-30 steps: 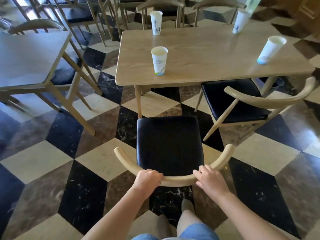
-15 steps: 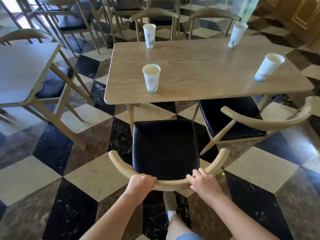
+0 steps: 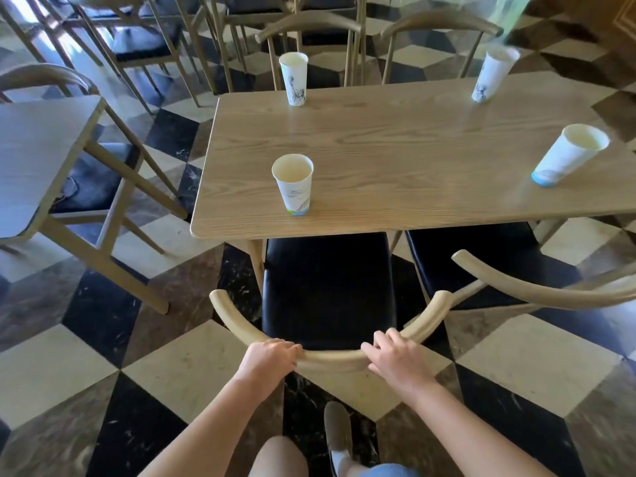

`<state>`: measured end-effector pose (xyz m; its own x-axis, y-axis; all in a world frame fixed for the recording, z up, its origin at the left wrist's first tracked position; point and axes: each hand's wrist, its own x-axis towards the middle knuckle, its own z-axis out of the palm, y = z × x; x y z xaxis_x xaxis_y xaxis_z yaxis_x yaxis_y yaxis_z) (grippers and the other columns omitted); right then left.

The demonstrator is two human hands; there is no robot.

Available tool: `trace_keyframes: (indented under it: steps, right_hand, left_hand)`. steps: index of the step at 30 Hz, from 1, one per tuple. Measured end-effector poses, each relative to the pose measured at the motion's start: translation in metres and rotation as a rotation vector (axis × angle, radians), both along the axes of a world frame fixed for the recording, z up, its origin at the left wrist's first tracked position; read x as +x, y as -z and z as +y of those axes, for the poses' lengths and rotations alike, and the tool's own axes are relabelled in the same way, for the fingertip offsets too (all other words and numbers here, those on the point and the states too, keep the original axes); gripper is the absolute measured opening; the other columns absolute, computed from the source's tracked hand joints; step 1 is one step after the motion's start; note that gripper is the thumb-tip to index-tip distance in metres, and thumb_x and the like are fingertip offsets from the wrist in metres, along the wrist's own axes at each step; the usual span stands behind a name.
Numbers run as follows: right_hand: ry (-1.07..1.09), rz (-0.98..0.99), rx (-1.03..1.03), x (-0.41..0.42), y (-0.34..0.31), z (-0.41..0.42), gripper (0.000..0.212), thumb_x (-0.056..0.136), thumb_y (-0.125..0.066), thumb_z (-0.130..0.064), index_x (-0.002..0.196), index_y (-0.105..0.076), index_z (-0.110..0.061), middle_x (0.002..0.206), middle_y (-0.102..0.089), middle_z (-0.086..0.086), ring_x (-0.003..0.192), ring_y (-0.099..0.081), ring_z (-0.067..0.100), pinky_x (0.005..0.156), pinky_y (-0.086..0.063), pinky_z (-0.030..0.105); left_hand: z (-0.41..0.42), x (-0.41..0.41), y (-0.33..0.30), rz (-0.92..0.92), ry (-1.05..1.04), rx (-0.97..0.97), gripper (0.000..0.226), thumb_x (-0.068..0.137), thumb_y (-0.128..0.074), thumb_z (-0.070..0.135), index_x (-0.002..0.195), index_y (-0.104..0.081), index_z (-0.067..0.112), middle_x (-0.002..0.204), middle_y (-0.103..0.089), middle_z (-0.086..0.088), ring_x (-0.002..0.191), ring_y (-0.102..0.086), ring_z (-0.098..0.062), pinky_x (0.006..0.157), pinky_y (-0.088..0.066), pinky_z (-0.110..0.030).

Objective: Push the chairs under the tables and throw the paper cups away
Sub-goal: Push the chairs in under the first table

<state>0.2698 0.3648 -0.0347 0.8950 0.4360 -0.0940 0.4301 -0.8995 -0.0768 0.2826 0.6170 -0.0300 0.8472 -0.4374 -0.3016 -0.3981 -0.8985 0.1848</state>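
The left hand and right hand both grip the curved backrest of the chair, whose black seat front sits just under the surface edge. Four paper cups stand on top, the nearest cup just beyond the chair.

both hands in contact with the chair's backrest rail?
Touching. The head view shows the left hand and the right hand with fingers curled over the chair's curved backrest rail, no gap under either.
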Motion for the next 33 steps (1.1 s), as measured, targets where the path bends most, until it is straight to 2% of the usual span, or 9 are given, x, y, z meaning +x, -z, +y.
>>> trace_keyframes:
  steps: [3,6,9,13,17,20,24,28,33]
  right_hand:
    - [-0.028,0.009,0.004,0.012,0.000,0.008,0.047,0.037,-0.093,-0.036,0.066,-0.061,-0.018,0.059,-0.054,-0.001,0.051,-0.051,0.016,0.034,-0.038,0.022]
    - [-0.002,0.022,0.009,0.028,0.001,0.017,0.047,0.038,-0.093,-0.033,0.066,-0.059,-0.017,0.059,-0.053,0.000,0.052,-0.051,0.017,0.035,-0.040,0.023]
    - [0.062,0.045,0.003,0.047,0.001,0.018,0.048,0.036,-0.095,-0.027,0.066,-0.059,-0.016,0.059,-0.053,0.001,0.053,-0.053,0.020,0.037,-0.041,0.025]
    - [0.095,0.052,-0.049,0.073,-0.005,0.011,0.047,0.035,-0.095,-0.026,0.064,-0.060,-0.014,0.059,-0.055,0.004,0.055,-0.056,0.023,0.037,-0.042,0.025]
    - [0.053,0.093,-0.122,0.091,-0.008,-0.007,0.037,0.055,-0.089,-0.024,0.077,-0.060,-0.013,0.068,-0.056,0.006,0.065,-0.056,0.024,0.041,-0.042,0.029]
    - [0.022,0.116,-0.161,0.098,-0.010,-0.015,0.032,0.066,-0.082,-0.023,0.084,-0.059,-0.011,0.075,-0.058,0.008,0.071,-0.056,0.026,0.046,-0.046,0.032]
    - [0.007,0.150,-0.180,0.101,-0.011,-0.017,0.034,0.064,-0.084,-0.024,0.082,-0.057,-0.012,0.073,-0.057,0.008,0.068,-0.055,0.026,0.044,-0.044,0.032]
    - [0.014,0.136,-0.183,0.097,-0.011,-0.015,0.024,0.089,-0.059,-0.028,0.104,-0.051,-0.013,0.098,-0.055,0.006,0.093,-0.051,0.024,0.068,-0.046,0.032]
    - [0.083,0.190,-0.150,0.092,-0.014,-0.012,0.026,0.089,-0.056,-0.032,0.109,-0.050,-0.016,0.106,-0.056,0.004,0.100,-0.050,0.023,0.085,-0.043,0.035]
  left_hand:
    - [0.007,0.016,-0.007,-0.034,0.006,-0.030,0.034,0.082,-0.067,0.019,0.116,-0.063,0.016,0.112,-0.068,0.001,0.105,-0.061,-0.016,0.088,-0.050,-0.030]
    - [0.013,0.034,-0.005,-0.074,0.028,-0.056,0.041,0.043,-0.093,0.020,0.080,-0.075,0.019,0.073,-0.074,0.005,0.067,-0.069,-0.012,0.055,-0.056,-0.024]
    - [0.009,0.052,-0.001,-0.002,-0.035,-0.045,0.026,0.063,-0.082,0.016,0.088,-0.073,0.016,0.080,-0.074,0.001,0.076,-0.069,-0.018,0.066,-0.056,-0.029]
    - [-0.004,0.072,0.002,-0.041,-0.049,-0.026,0.030,0.047,-0.091,0.021,0.071,-0.072,0.022,0.064,-0.070,0.007,0.060,-0.067,-0.011,0.050,-0.053,-0.020]
    - [-0.019,0.084,0.006,-0.013,-0.045,-0.014,0.027,0.086,-0.062,0.022,0.113,-0.061,0.019,0.109,-0.066,0.003,0.102,-0.060,-0.017,0.086,-0.049,-0.031]
    - [-0.025,0.086,0.013,-0.026,-0.043,-0.041,0.026,0.090,-0.055,0.026,0.115,-0.058,0.020,0.110,-0.065,0.002,0.103,-0.058,-0.017,0.086,-0.048,-0.032]
    - [-0.027,0.086,0.011,-0.045,-0.031,-0.029,0.022,0.091,-0.052,0.026,0.112,-0.057,0.021,0.107,-0.065,0.004,0.101,-0.058,-0.015,0.084,-0.047,-0.029]
    - [-0.030,0.081,0.007,-0.052,-0.068,-0.035,0.029,0.093,-0.050,0.026,0.121,-0.055,0.018,0.118,-0.062,0.001,0.110,-0.054,-0.016,0.094,-0.041,-0.030]
    - [-0.037,0.070,-0.001,-0.016,-0.100,-0.040,0.050,0.093,-0.050,0.031,0.138,-0.036,0.018,0.134,-0.051,0.000,0.126,-0.040,-0.018,0.104,-0.028,-0.031]
